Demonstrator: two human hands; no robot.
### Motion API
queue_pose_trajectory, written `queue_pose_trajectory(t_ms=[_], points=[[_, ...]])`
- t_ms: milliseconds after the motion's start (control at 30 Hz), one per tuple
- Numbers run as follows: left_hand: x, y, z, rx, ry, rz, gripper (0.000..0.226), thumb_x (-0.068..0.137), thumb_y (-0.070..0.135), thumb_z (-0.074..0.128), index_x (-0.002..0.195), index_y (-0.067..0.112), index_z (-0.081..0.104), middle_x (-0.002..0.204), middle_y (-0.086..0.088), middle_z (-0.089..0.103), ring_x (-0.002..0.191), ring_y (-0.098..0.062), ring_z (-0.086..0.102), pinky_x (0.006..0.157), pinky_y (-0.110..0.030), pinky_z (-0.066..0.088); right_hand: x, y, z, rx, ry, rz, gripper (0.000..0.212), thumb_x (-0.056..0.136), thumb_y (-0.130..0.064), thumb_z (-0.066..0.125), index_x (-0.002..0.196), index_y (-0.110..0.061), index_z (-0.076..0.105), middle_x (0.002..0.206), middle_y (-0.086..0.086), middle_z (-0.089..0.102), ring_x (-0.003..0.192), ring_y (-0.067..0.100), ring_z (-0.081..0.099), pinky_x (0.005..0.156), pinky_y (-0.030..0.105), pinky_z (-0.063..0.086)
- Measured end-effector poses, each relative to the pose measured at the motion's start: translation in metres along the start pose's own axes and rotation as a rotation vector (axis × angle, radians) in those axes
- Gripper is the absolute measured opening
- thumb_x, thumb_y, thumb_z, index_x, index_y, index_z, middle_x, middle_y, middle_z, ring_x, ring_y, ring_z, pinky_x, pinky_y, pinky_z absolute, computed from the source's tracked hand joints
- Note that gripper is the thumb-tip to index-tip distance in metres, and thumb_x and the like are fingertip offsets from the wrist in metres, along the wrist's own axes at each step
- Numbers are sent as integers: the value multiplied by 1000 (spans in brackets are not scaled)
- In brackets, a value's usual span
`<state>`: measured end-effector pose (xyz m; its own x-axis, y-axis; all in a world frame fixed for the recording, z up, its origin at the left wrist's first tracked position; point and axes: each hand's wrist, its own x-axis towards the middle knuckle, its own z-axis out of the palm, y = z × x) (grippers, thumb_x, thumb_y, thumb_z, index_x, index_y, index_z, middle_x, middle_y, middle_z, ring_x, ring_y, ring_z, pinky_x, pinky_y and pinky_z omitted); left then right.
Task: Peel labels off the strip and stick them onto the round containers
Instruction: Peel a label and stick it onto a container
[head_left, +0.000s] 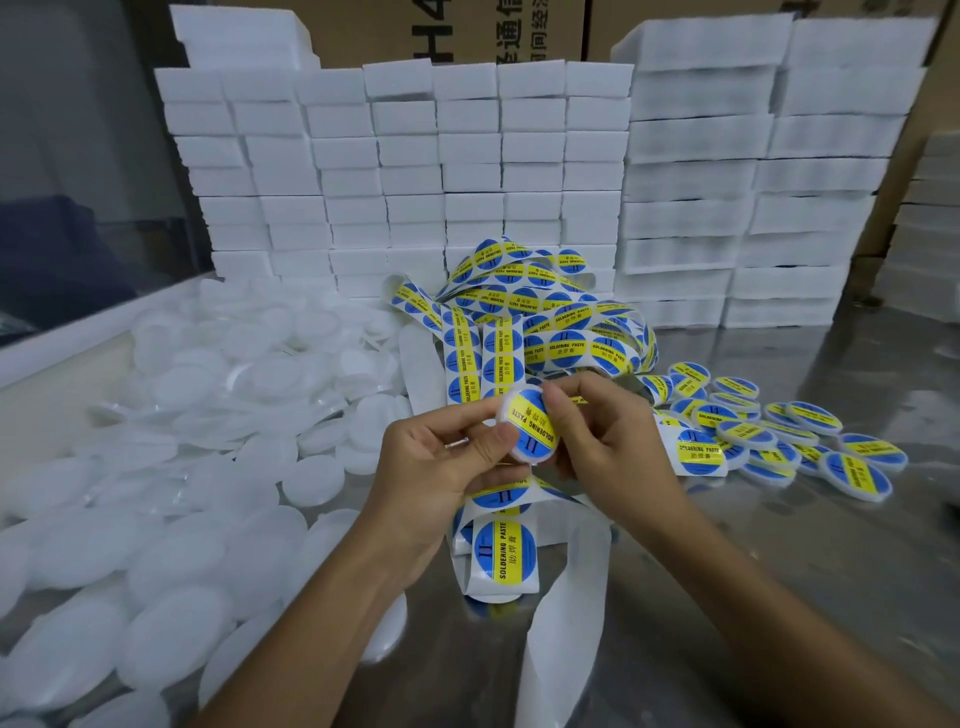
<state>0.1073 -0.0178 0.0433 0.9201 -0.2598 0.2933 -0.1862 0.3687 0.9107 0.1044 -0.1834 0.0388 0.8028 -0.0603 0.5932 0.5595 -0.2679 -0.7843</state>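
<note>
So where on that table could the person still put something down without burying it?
Bare metal table shows at the near right, between the right forearm and the finished labelled containers. Another strip lies open behind that pile, before the white foam blocks. The left is crowded with unlabelled white containers; the middle is tangled label strip.

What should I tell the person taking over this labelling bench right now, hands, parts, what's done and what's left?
Hands: left hand and right hand both grip one round container, its soldering paste label already on; the right fingers rest on the label.
Parts: label strip lies tangled mid-table, with its end below the hands.
Done: labelled containers piled on the right.
Left: a large heap of unlabelled white containers on the left. Next, probably add the held one to the right pile and peel another label.
</note>
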Motion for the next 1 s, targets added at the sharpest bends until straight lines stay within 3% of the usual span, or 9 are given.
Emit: queue_pose_trajectory(t_ms=[167,333,467,533,600,700,833,933,1000], points=[[1,1,-1,19,24,18,28,59,29,79,86,23,79,82,-13,75,77,-30,74,62,-31,59,-10,0,-3,-34,-60,-71,55,71,-40,82,121,-26,63,74,11,63,58,32,56,53,39,51],[-1,-2,-1,105,10,31,17,70,24,72,84,21,80,86,-12,76,71,-26,74,58,-27,58,-10,1,-6,47,-4,-31,27,78,-32,74,100,-18,67,56,7,61,43,16,53,42,30,48],[-1,-6,1,151,-26,9,31,65,31,76,93,17,77,90,-12,76,78,-31,74,64,-31,60,-12,2,-4,48,61,-7,18,88,-31,61,88,-14,65,59,13,64,41,19,58,38,28,47],[-1,-7,1,158,-7,18,29,69,27,77,95,16,77,91,-13,76,79,-31,74,66,-32,60,-13,2,-4,43,58,-8,12,92,-21,61,96,-13,68,69,9,67,49,22,62,42,30,52],[2,-8,-1,182,71,72,13,81,12,73,93,17,77,86,-11,76,75,-27,74,65,-31,59,-12,2,-4,48,2,5,23,89,-9,68,111,-13,68,75,3,66,55,21,61,50,37,56],[4,-9,-4,296,148,155,19,88,3,66,89,20,74,80,-4,76,72,-19,74,61,-24,58,-14,3,-3,58,-114,11,46,81,-1,74,122,-16,62,76,-11,65,58,6,61,56,24,54],[2,-10,0,341,134,184,26,91,6,65,87,30,74,77,1,76,67,-16,73,58,-19,56,-12,2,-4,99,-34,50,27,91,-4,63,111,-21,68,67,7,69,56,17,66,57,35,60],[1,-12,4,366,139,188,22,90,10,66,90,31,74,74,1,76,62,-16,72,58,-21,57,-12,5,-8,-33,29,1,24,88,-14,70,112,-18,71,85,6,73,65,17,68,59,30,58],[2,-12,2,371,159,204,17,89,11,67,93,27,74,74,0,75,63,-17,73,59,-25,58,-13,5,-9,-137,-22,-60,50,72,-30,82,119,-21,68,112,-2,67,87,14,68,69,26,57]])
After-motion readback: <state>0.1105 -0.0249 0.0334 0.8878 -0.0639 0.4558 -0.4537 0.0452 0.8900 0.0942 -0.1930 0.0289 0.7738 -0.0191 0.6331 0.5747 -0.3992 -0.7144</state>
